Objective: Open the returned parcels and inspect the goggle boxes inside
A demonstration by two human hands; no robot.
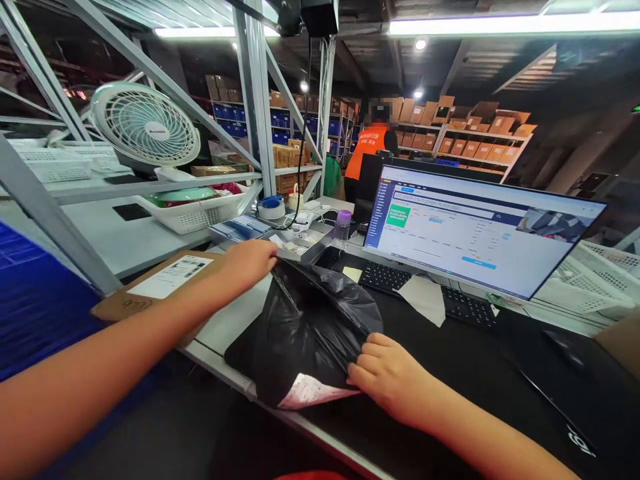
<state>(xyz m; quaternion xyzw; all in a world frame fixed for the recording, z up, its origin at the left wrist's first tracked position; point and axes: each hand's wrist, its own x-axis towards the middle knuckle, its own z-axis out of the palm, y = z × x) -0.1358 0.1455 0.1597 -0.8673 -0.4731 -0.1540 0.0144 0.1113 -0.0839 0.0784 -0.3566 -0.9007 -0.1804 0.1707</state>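
The black bag (310, 327) lay crumpled at the near edge of the worktop (450, 360), in front of the keyboard (400, 277) and monitor (475, 230). Its long axis ran roughly near-to-far. The left hand (249, 261) was closed on the far corner, fingers curled over the plastic. The right hand (387, 373) pinched the near right edge, fingers bunched together. Both were in contact, so neither was nearer. A white label (313, 393) showed at the bag's near end. A cardboard piece (117, 303) sat just left of the bag.

Monitor (480, 230), keyboard (390, 277), fan (145, 127), white basket (193, 217)
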